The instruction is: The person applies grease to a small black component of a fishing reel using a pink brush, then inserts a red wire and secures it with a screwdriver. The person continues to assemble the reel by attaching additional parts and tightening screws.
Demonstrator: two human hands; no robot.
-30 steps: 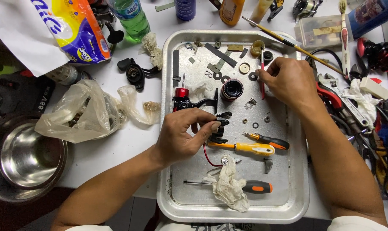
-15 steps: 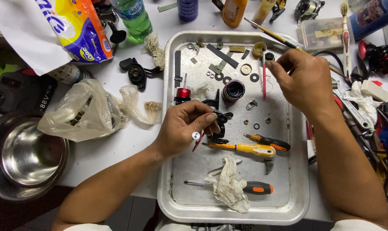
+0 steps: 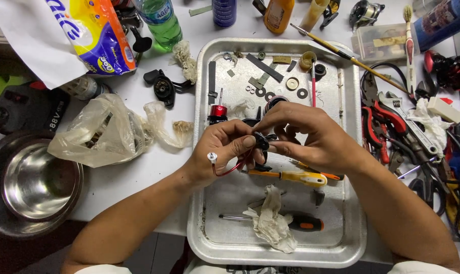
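Both hands over tray [image 3: 352,152]: left hand [image 3: 221,155] pinching black reel part [image 3: 262,143], right hand [image 3: 311,139] fingers gripping same part, yellow screwdriver [image 3: 296,177] just below.

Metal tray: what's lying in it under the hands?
Below the hands in the metal tray: a yellow-handled screwdriver, a crumpled rag lying across a black-and-orange screwdriver. The left hand and right hand cover most of the black part they hold.

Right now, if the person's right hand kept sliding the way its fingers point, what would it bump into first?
The right hand points leftward in the picture, and its fingertips already meet the small black part pinched by the left hand. Past that lies the left hand itself, though depth is hard to judge.
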